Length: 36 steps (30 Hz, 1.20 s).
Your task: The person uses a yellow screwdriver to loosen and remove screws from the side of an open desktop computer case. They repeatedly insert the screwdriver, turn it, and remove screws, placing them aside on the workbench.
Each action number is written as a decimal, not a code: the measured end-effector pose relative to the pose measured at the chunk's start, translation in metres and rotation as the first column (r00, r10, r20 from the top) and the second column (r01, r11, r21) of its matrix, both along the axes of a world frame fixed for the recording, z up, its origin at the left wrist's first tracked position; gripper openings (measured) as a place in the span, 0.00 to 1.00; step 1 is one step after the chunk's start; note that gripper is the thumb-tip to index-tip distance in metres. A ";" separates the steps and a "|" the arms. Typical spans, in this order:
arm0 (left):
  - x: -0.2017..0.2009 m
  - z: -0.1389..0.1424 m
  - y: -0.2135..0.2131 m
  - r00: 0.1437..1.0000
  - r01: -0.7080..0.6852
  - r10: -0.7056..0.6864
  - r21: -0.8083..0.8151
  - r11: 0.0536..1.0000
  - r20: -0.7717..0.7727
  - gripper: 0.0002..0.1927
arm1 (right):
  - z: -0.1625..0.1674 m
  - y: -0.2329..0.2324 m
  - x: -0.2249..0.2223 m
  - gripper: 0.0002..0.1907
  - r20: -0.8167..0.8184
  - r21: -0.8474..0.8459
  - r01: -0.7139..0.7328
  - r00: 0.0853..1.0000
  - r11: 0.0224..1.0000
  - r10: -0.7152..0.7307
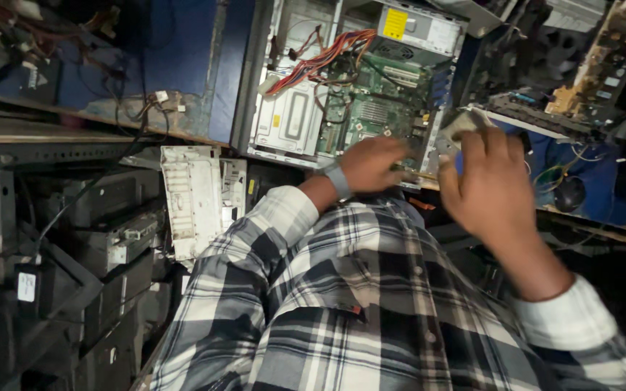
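Note:
An open desktop computer case (284,119) lies on a blue bench, showing a green motherboard (374,108), a bundle of red and orange wires (320,61) and a grey power supply (418,29). My left hand (371,163), with a grey wristband, is at the case's near edge. Its fingers curl on a thin gold-edged strip (418,174) that is too blurred to identify. My right hand (487,181) is raised just right of the case and grips a small pale object (464,122), blurred by motion. Both plaid sleeves fill the lower view.
A white perforated case panel (193,195) leans below the bench edge. Dark stacked computer units (114,246) fill shelving on the left. More circuit boards and parts (588,65) crowd the right, with a dark round mouse (568,194) on the blue surface.

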<state>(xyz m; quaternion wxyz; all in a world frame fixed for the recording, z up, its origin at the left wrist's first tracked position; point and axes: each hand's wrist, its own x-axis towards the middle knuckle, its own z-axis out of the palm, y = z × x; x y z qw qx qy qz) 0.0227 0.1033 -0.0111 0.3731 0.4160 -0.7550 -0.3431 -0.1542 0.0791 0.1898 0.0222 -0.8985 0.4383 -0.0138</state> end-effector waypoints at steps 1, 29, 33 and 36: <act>-0.012 0.012 -0.003 0.996 0.039 -0.042 -0.033 0.999 -0.073 0.22 | -0.001 -0.001 0.000 0.18 0.132 -0.054 -0.065 0.989 0.996 0.072; -0.049 0.063 -0.022 0.975 0.119 -0.109 0.042 0.992 -0.192 0.17 | -0.014 0.019 -0.035 0.22 0.574 0.081 0.199 0.792 0.977 -0.209; -0.041 0.075 -0.020 0.983 0.155 -0.123 0.252 0.955 -0.139 0.21 | 0.021 0.020 -0.042 0.19 0.559 -0.026 -0.095 0.824 0.995 0.093; -0.038 0.080 -0.018 0.961 0.215 -0.188 0.122 0.969 -0.203 0.23 | 0.019 0.025 -0.045 0.17 0.452 0.029 0.038 0.891 0.999 -0.047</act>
